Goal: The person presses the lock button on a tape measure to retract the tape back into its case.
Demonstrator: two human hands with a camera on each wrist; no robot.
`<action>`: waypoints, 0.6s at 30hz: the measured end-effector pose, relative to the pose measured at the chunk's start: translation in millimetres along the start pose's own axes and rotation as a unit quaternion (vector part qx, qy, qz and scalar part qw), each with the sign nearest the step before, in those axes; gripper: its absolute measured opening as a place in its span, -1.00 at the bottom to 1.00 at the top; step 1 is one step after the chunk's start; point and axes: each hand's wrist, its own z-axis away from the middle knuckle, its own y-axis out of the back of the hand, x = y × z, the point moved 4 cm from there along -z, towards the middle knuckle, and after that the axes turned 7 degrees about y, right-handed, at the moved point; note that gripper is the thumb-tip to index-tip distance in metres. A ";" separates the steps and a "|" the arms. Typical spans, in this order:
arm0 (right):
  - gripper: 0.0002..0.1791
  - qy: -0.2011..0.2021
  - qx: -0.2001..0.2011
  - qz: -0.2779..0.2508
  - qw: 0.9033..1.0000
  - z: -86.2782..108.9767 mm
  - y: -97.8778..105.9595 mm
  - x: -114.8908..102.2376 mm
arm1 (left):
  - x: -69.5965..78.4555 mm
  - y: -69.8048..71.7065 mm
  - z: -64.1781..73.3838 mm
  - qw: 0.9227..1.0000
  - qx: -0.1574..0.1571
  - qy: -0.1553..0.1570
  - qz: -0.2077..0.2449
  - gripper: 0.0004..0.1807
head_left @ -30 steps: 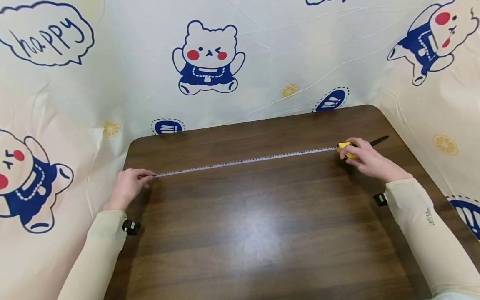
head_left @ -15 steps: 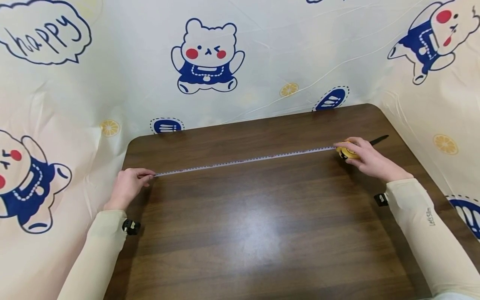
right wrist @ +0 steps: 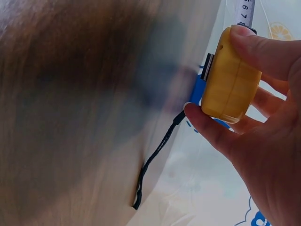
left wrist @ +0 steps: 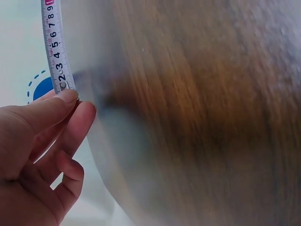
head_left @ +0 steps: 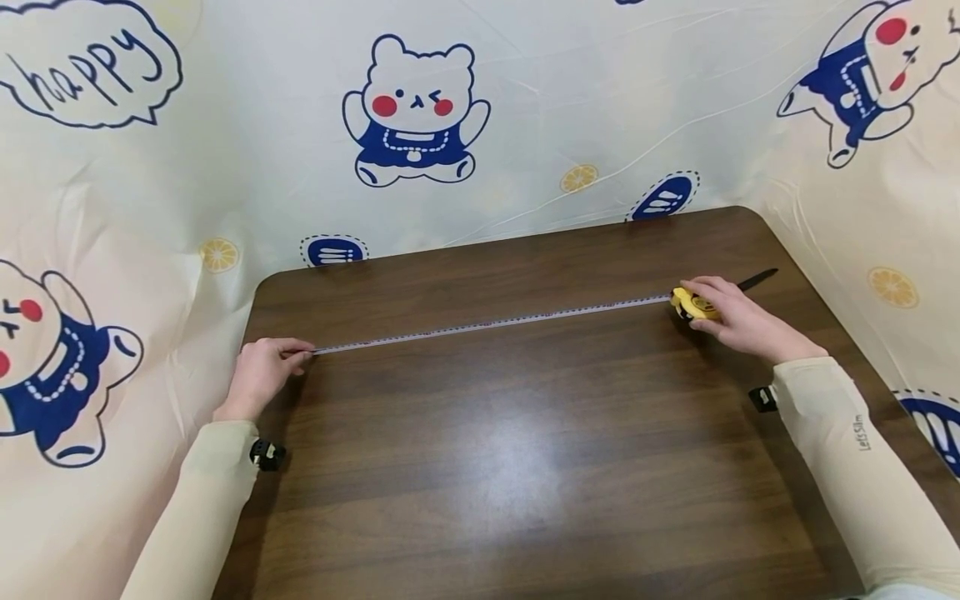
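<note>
A yellow tape measure (head_left: 688, 305) is gripped by my right hand (head_left: 742, 318) near the far right of the table. Its white blade (head_left: 487, 324) runs straight leftward, close over the wood. At the far left, my left hand (head_left: 261, 373) pinches the blade's end between thumb and fingers. The left wrist view shows the numbered blade (left wrist: 57, 52) coming out of the pinch, its tip hidden by the thumb. In the right wrist view, the thumb lies on the yellow case (right wrist: 233, 77) near the blade's mouth. A black wrist cord (right wrist: 153, 155) trails from the case.
Under both hands is a brown wood-grain table (head_left: 480, 450) with rounded far corners. Pale printed sheeting (head_left: 525, 100) with bears and orange slices hangs behind it and along both sides. Each sleeved wrist carries a small black camera mount (head_left: 267, 455).
The right hand's fingers have shifted on the case, first forward to its blade end, then back, baring more yellow. The left hand has edged slightly right with the blade's end. The blade stays stretched.
</note>
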 end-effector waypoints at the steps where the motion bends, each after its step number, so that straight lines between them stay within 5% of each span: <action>1: -0.31 0.001 -0.001 -0.002 1.000 0.1 -0.4 -0.1 | 1.3 -0.2 -0.1 1.000 0.000 -0.003 0.000 -0.88; 18: -0.30 0.012 0.000 -0.003 1.000 -3.9 -5.9 -3.9 | 5.5 -13.9 -3.8 1.000 -0.015 0.007 0.006 -0.86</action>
